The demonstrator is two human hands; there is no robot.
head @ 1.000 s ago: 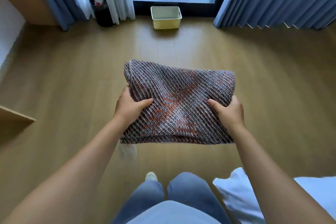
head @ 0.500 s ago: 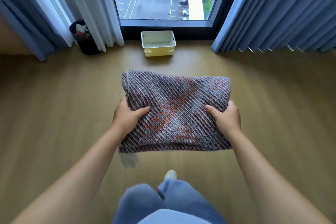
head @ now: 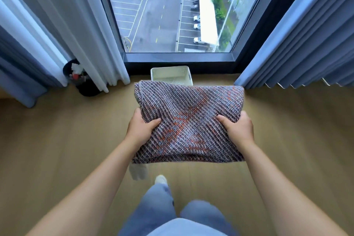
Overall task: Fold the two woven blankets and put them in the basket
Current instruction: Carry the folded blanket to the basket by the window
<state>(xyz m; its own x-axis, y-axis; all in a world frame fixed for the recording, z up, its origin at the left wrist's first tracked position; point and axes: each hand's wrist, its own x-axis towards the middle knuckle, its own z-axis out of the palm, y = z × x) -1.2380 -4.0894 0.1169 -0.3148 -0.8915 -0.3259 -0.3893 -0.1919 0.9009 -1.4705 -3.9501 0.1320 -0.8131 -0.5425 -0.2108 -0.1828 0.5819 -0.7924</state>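
Item 1, the folded woven blanket (head: 188,124): it is sitting flat as a thick rectangle, raised well above the wooden floor (head: 57,149), held between 2 hands. A pale scrap (head: 138,171) is hanging below its near left corner; what it is cannot be told.

Item 2, the left hand (head: 140,130): it is gripping the blanket's left edge, with the thumb lying across the top. The other fingers are tucked beneath and are not showing.

Item 3, the right hand (head: 238,130): it is gripping the right edge in the same manner, thumb on top, other fingers hidden under the cloth.

Item 4, the basket (head: 170,74): this cream, perforated bin is standing on the floor against the window frame (head: 178,57), between the white curtain (head: 92,44) and the blue curtain (head: 297,44). The blanket's far edge is covering its near rim in this view. The part of its inside that is showing is holding nothing.

Assessment: folding of this blanket appears complete, and the step in hand is judged to be delivery to the basket. Only 1 blanket is in view, so the task is probably no more than half done.

Next move: it is calling for closing the last stretch to the basket, lowering the bundle level, and releasing both sides together. The blanket is looking wider than the basket mouth, so some tucking may be needed.
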